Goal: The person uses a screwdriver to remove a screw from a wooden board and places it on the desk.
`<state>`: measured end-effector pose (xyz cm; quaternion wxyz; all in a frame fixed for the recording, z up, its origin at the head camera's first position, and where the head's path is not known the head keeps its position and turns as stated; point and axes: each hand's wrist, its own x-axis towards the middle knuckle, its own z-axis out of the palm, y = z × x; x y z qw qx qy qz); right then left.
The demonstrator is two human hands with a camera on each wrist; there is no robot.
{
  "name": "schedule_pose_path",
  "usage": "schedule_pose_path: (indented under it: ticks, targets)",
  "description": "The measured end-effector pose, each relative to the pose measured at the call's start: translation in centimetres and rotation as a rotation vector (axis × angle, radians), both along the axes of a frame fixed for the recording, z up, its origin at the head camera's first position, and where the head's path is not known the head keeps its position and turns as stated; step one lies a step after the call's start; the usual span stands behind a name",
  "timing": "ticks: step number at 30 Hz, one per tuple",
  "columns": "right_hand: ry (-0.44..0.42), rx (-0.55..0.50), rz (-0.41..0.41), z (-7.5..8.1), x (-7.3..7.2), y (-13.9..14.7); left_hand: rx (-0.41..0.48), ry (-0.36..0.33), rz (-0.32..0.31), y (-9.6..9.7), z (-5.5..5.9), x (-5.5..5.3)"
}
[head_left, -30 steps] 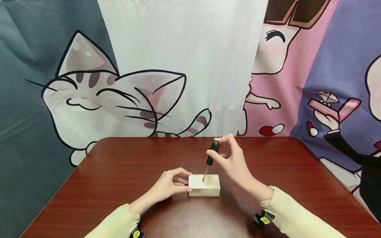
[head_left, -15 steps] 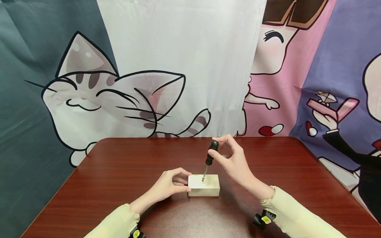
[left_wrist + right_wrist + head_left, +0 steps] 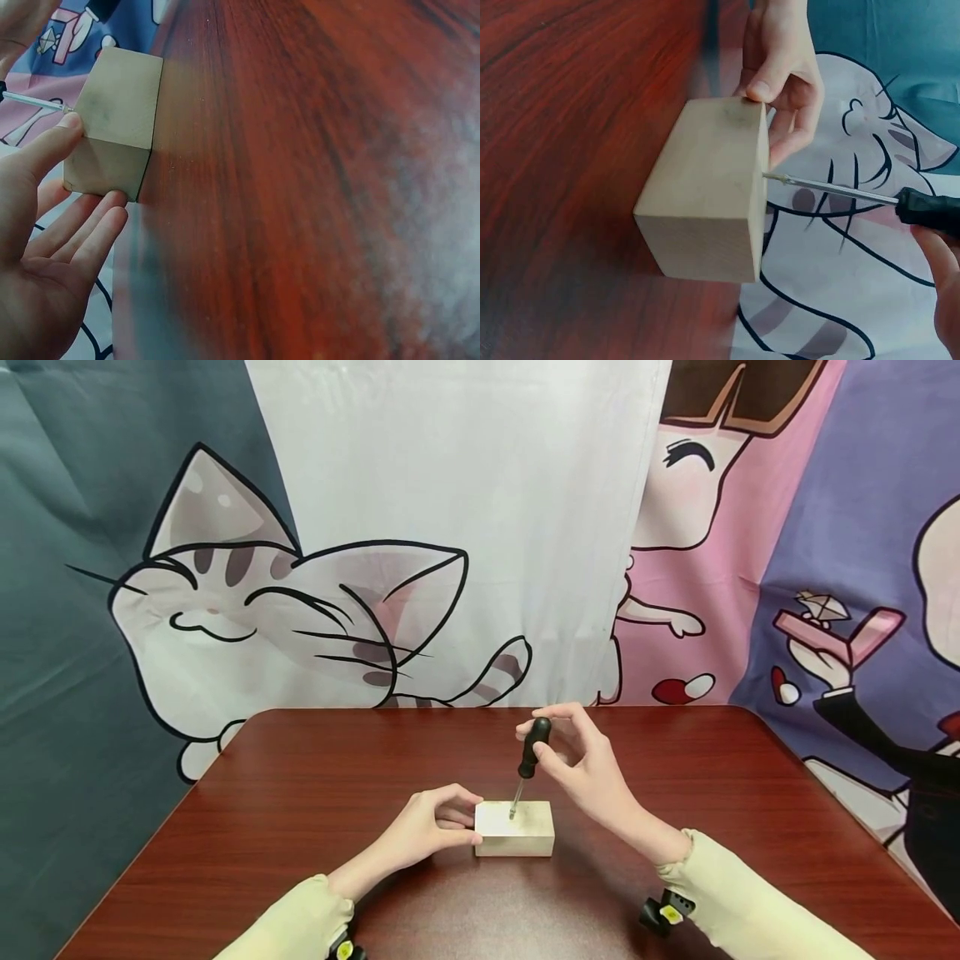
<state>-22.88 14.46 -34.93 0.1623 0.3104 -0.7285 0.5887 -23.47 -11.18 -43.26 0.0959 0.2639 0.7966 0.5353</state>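
Note:
A pale wooden block (image 3: 517, 843) lies on the table. My left hand (image 3: 420, 831) grips its left end, thumb on the near side and fingers on the far side. My right hand (image 3: 588, 764) holds a black-handled screwdriver (image 3: 535, 750) between thumb and fingers. The screwdriver leans slightly right, its metal shaft pointing down at the block's top face. At the tip, the right wrist view has a small brass-coloured screw (image 3: 777, 178) standing against that face. In the left wrist view the thumb (image 3: 52, 146) partly hides the spot where the tip meets the block (image 3: 120, 97).
The reddish-brown wooden table (image 3: 300, 785) extends around the block on every side. Behind it hangs a cloth backdrop (image 3: 480, 460) printed with a cartoon cat and people. Dark wrist-worn cameras sit below both pale sleeves (image 3: 750, 897).
The right hand's fingers have shifted round the screwdriver handle, with the thumb moving right and a finger now showing left of it. The block and left hand stay in place.

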Motion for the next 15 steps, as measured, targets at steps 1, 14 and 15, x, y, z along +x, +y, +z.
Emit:
schedule_pose_path:
  ticks: [1,14,15]
  targets:
    - [-0.004,0.001,-0.017,-0.07,0.07,-0.06,0.0,0.0,-0.001,0.01,-0.03,0.0]
    - [-0.039,0.002,-0.122,0.38,0.22,-0.2,0.0,0.002,-0.006,-0.01,-0.11,-0.08]
    - [-0.044,-0.003,-0.104,0.39,0.14,-0.11,0.002,0.0,-0.007,-0.02,-0.11,-0.09]
